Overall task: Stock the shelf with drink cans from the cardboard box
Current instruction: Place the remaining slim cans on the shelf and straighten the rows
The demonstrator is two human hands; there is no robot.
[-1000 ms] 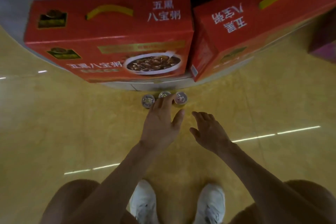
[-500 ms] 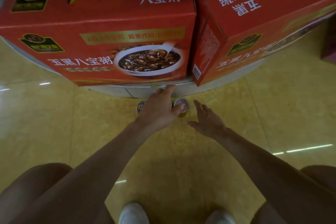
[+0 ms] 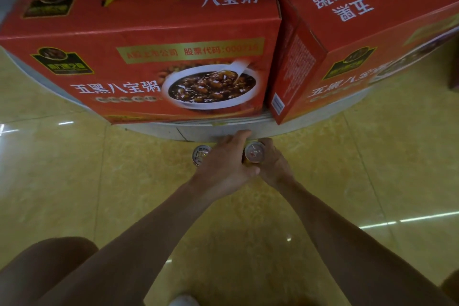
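Note:
Three drink cans stand in a row on the yellow tiled floor, right against the base of a low white platform (image 3: 159, 128). The left can (image 3: 201, 154) stands free, its silver top showing. My left hand (image 3: 223, 166) lies over the middle can and hides it, fingers curved down round it and fingertips reaching the platform edge. My right hand (image 3: 274, 165) grips the right can (image 3: 254, 154) from the right side, with fingers wrapped round its body.
Two red cardboard boxes with yellow handles sit on the platform, one at the left (image 3: 139, 57) and one at the right (image 3: 360, 40), close above the cans. Glossy floor (image 3: 62, 181) spreads to both sides. My knees are at the bottom corners.
Both hands have moved forward to the cans. My left hand has settled over the middle can, and my right hand, open beside the row before, has closed round the right can.

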